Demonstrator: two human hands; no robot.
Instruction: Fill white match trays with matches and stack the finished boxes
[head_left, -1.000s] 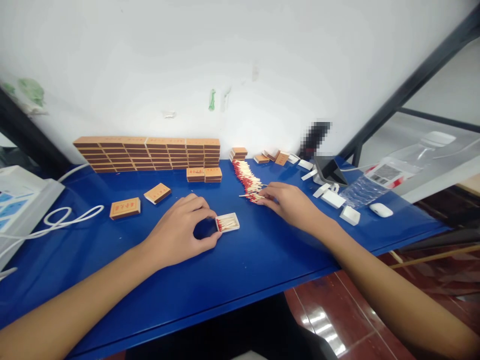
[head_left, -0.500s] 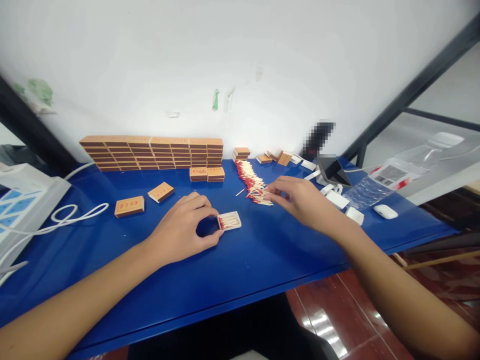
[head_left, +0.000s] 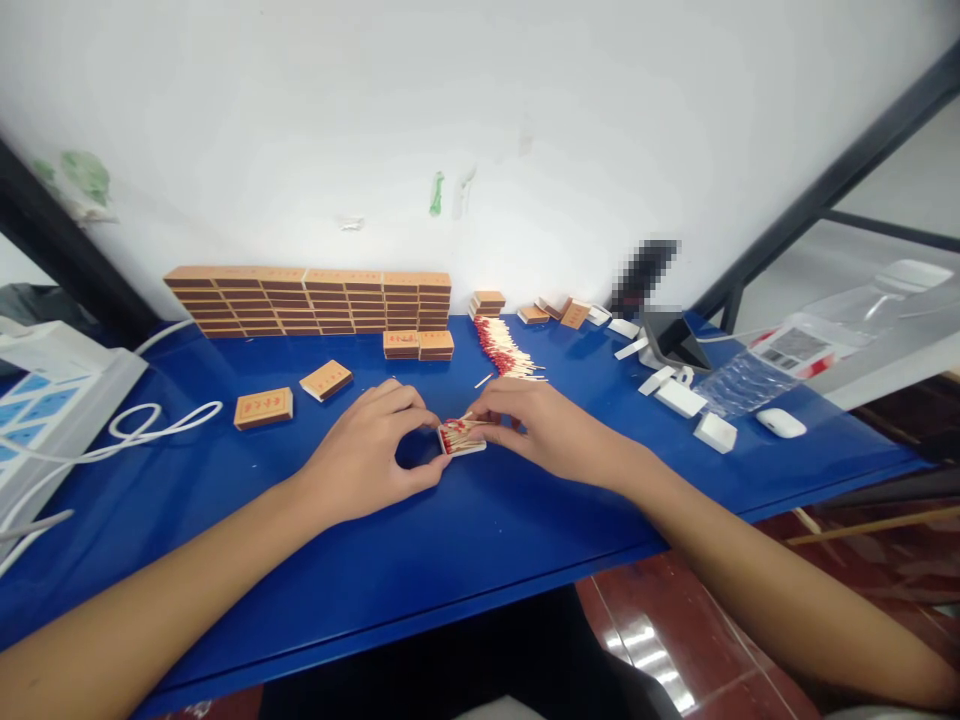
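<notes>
The tray (head_left: 473, 449) sits against left fingers (head_left: 426, 474), under right fingers (head_left: 502, 435).

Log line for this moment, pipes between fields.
Left hand: holding tray | Right hand: holding matches at tray | Match pile: beyond right hand | Matchbox stack: by wall

Lit quite evenly, apparently from above, with soft shadow beneath the left hand (head_left: 367, 455). Showing white glare on the red floor tiles (head_left: 675, 625). Stretched toward the edges, slightly soft in fine detail, pixelated over one dark patch (head_left: 643, 280).
</notes>
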